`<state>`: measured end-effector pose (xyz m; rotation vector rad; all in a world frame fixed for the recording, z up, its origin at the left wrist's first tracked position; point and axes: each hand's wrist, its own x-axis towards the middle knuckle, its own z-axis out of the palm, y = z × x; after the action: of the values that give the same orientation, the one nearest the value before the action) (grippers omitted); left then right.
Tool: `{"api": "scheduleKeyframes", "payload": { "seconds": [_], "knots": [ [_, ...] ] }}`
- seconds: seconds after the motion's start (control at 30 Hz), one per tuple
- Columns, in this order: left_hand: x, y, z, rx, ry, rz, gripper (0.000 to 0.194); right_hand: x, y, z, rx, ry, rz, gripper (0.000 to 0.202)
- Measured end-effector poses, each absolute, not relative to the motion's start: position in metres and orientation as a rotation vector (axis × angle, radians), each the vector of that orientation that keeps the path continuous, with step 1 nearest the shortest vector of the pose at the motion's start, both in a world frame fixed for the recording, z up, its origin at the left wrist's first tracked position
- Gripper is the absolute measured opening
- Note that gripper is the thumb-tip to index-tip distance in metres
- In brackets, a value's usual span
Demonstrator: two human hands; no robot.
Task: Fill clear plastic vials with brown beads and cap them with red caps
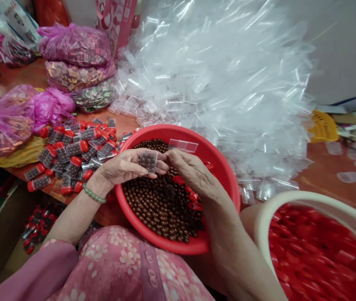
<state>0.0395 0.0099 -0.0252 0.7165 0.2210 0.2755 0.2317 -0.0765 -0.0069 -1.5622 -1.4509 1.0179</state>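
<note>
My left hand [124, 166] grips a small clear plastic container [148, 161] with dark brown balls inside, held above the red basin [232, 184]. Close beside it, my right hand [193, 169] has its fingers drawn together near the container's right end; its fingertips are partly hidden, and I cannot make out what they hold. Below both hands, many loose brown balls [156, 209] fill the basin's lower part. Several red caps [193, 196] lie among the balls under my right hand. A clear empty container [183, 145] rests toward the basin's far side.
Filled red-capped containers [77, 148] are heaped left of the basin. Behind rises a large pile of clear plastic containers [222, 83]. A cream tub [262, 221] of red caps stands at right. Pink bags [74, 46] sit back left; a cardboard box [2, 221] with more filled containers is lower left.
</note>
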Motion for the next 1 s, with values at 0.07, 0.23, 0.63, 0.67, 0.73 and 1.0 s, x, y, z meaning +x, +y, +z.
{"api": "scheduleKeyframes", "payload": {
  "seconds": [0.07, 0.23, 0.63, 0.67, 0.73, 1.0],
  "knots": [
    [0.037, 0.008, -0.024, 0.709, 0.211, 0.290, 0.053, 0.231, -0.076, -0.008, -1.603, -1.614, 0.999, 0.039],
    [0.032, -0.001, -0.013, 0.709, 0.204, 0.357, 0.050, 0.214, -0.076, -0.021, -1.599, -2.086, 0.887, 0.008],
    [0.039, -0.020, -0.017, 0.828, 0.270, 0.438, 0.039, 0.206, -0.077, -0.028, -1.650, -2.123, 0.813, 0.016],
    [0.038, -0.020, -0.020, 0.834, 0.262, 0.449, 0.040, 0.209, -0.076, -0.025, -1.650, -2.068, 0.858, 0.015],
    [0.036, -0.018, -0.024, 0.848, 0.256, 0.493, 0.037, 0.216, -0.075, -0.018, -1.661, -1.923, 0.889, 0.017],
    [0.034, -0.016, -0.031, 0.881, 0.296, 0.483, 0.030, 0.216, -0.079, 0.010, -1.383, -1.413, 0.663, 0.007]
  ]
}}
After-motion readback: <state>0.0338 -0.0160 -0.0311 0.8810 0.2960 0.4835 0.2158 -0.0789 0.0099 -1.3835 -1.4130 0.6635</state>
